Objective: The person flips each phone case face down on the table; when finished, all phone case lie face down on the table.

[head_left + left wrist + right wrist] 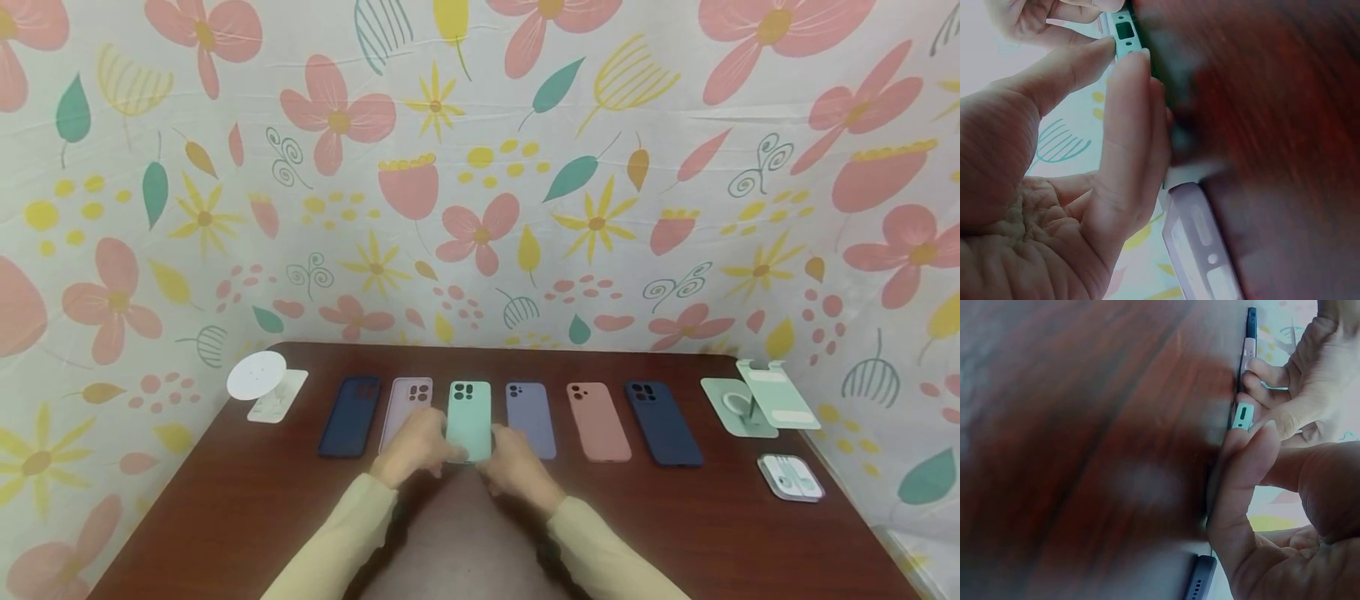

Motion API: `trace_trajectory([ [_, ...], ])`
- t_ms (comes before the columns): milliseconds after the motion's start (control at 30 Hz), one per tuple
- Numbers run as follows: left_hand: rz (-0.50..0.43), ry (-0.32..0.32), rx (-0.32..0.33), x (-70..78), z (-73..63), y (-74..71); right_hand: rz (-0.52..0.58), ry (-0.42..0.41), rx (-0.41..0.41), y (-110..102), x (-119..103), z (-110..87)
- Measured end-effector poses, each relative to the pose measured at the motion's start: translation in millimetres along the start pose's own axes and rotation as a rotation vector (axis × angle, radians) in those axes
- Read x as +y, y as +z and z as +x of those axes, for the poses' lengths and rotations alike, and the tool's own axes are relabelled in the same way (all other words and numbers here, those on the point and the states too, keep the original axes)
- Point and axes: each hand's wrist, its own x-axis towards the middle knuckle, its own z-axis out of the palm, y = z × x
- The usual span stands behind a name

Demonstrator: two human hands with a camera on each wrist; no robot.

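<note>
A mint green phone case [468, 412] lies on the brown table, its camera cutouts at the far end. My left hand [420, 443] pinches its near left corner between thumb and fingers. On the near right corner, my right hand [519, 469] grips the same case. Both wrist views show the case's short end edge, with a port slot in the mint edge [1124, 30] between fingertips. To the left, partly behind my left hand, is a pale lilac case [405, 404]. A periwinkle case [531, 421] lies just right of my right hand.
The row continues with a navy case [350, 417] at left, then a pink case [598, 421] and another navy case [664, 423] at right. A white round-topped stand [257, 375] is back left. A mint folding stand [780, 398] and boxed earphones [791, 477] are at right.
</note>
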Motion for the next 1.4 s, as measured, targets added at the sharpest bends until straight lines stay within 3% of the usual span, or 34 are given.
trace_trajectory([
  [500, -0.018, -0.002, 0.011, -6.6, -5.0, -1.5, -0.007, 0.013, 0.028, 1.5, -1.1, -0.2],
  [733, -0.01, -0.028, 0.045, -7.8, -19.9, -22.2, -0.016, -0.058, 0.073, 7.1, -12.5, -2.1],
  [1000, 0.027, -0.125, 0.074, -24.6, -24.1, -46.6, 0.13, -0.099, -0.017, 28.8, -31.1, 0.3],
  [1400, -0.001, -0.148, 0.02, -49.7, -26.3, -72.4, 0.125, -0.093, -0.069, 60.9, -46.9, 16.8],
])
